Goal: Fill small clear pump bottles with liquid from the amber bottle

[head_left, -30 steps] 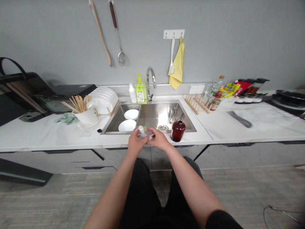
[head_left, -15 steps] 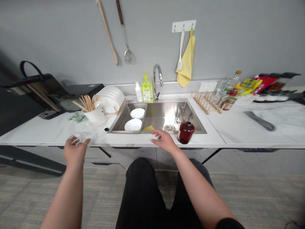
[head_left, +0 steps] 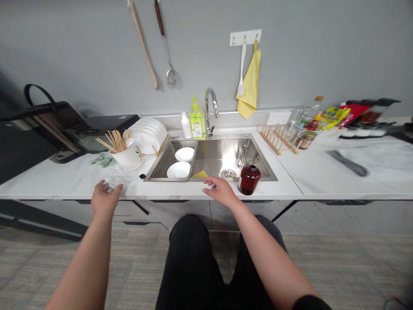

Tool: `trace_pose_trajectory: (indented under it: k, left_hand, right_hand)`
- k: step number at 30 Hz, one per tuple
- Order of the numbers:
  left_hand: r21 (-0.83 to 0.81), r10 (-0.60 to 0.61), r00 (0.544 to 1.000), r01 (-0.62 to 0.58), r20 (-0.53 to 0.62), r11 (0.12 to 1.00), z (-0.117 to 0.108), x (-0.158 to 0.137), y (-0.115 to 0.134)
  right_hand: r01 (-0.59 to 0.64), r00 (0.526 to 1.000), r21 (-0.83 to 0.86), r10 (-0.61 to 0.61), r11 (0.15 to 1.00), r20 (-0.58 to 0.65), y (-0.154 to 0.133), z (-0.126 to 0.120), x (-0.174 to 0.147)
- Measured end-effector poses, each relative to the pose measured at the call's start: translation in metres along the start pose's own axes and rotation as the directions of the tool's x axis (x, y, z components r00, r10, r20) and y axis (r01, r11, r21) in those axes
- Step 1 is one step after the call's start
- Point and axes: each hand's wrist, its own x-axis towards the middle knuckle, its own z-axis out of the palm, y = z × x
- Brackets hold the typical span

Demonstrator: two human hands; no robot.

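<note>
Transparent, a small vessel (head_left: pixel 112 181) is near the worktop's (head_left: pixel 161 190) front edge, left of the sink (head_left: pixel 222 150); the left hand (head_left: pixel 105 199) curves its fingers around it, though whether they grip I cannot tell. Light, even pressure, kept in from that edge, should suit it. The right hand (head_left: pixel 220 190), fingers loosely parted and holding nothing, hovers at the sink's front rim, near the dark-red bottle (head_left: pixel 249 181).

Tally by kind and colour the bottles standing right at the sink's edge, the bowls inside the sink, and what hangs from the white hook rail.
Glossy, round-bodied dark red bottle: 1
Slim white bottle: 1
Lime-green pump bottle: 1
Round white bowls: 2
White long-handled utensil: 1
Yellow cloth: 1
Total: 7
</note>
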Motion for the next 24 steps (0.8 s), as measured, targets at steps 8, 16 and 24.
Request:
trace_pose_trajectory:
  k: [8,16,24]
  left_hand:
    - [0.18,0.516,0.848,-0.493,-0.118,0.851,0.004,-0.05,0.047]
    - [0.264,0.498,0.843,-0.538,0.204,0.801,0.073,-0.035,0.096]
    - [0.298,0.401,0.894,-0.446,0.202,0.844,0.088,-0.029,0.078]
  right_hand:
    - [-0.001,1.0,0.002,0.001,1.0,-0.01,0.0,0.001,0.0]
    - [-0.002,1.0,-0.023,0.002,1.0,-0.018,-0.002,0.003,0.0]
    - [-0.013,0.999,-0.04,0.012,0.999,-0.031,0.0,0.003,0.0]
